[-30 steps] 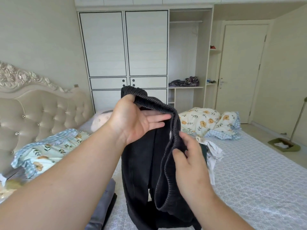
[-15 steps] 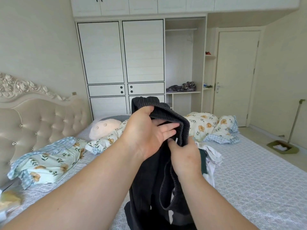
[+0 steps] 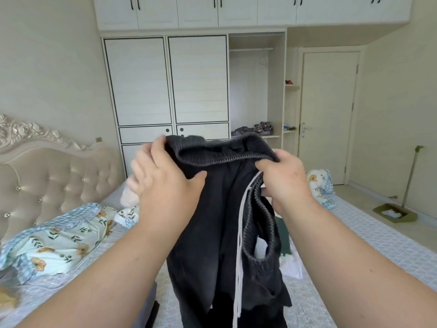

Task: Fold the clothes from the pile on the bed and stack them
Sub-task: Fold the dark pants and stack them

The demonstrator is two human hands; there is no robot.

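Note:
Dark grey trousers with a ribbed elastic waistband and a white drawstring hang in the air in front of me over the bed. My left hand grips the left end of the waistband, thumb on the near side. My right hand grips the right end. The waistband is stretched roughly level between them. Behind the trousers lies a small pile of clothes, white and dark green, mostly hidden.
Floral pillows lie by the padded headboard on the left, more bedding at the far right. A folded grey garment sits at the bottom edge. A white wardrobe and a door stand behind; a dustpan is on the floor.
My hands have moved apart along the waistband, pulling it out wide and level. The trousers now hang spread between them, and my view has tilted upward.

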